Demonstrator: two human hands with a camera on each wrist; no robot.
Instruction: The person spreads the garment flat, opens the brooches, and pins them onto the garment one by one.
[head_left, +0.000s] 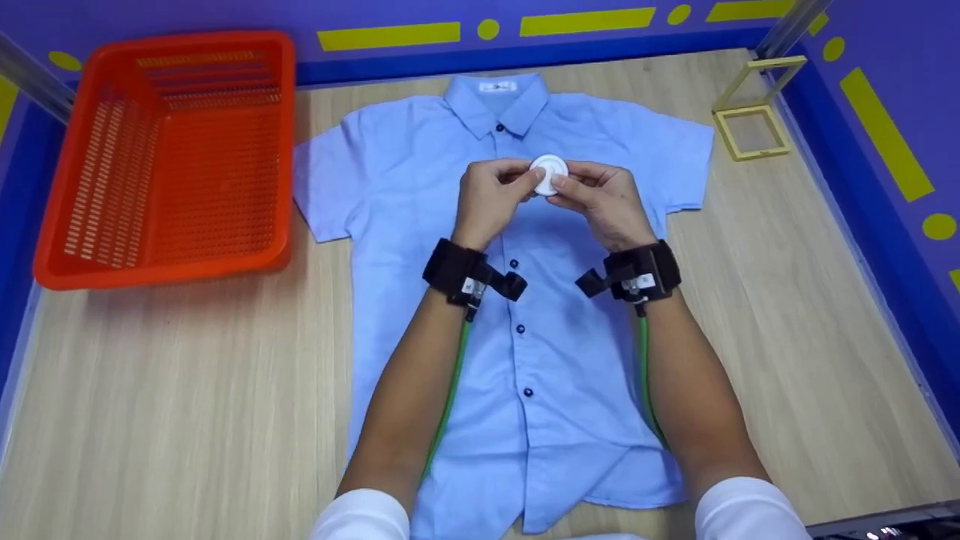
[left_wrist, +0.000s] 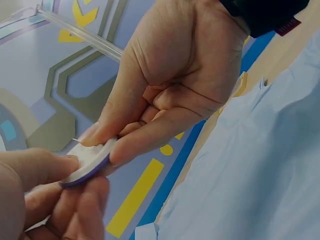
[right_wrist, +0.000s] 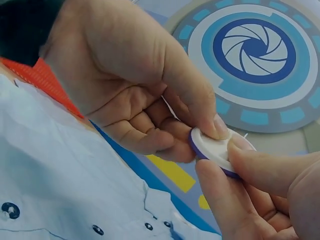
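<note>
A round badge [head_left: 551, 161], white on the side facing me and purple along its edge, is held up above a light blue short-sleeved shirt [head_left: 435, 172]. My left hand [head_left: 491, 195] pinches its left side between thumb and fingers. On the other side my right hand [head_left: 607, 204] does the same, the two thumbs close together on the white face. A thin pin sticks out from the white face of the badge [right_wrist: 212, 148] in the right wrist view. The badge's other face is hidden. Buttoned at the collar, the shirt lies spread flat beneath both hands.
An orange-red plastic basket [head_left: 217, 150] stands to the left of the shirt. At the back right sits a small gold folding frame [head_left: 750, 154]. Purple walls with yellow marks border the wooden table [head_left: 187, 405]. Green cables run along both forearms.
</note>
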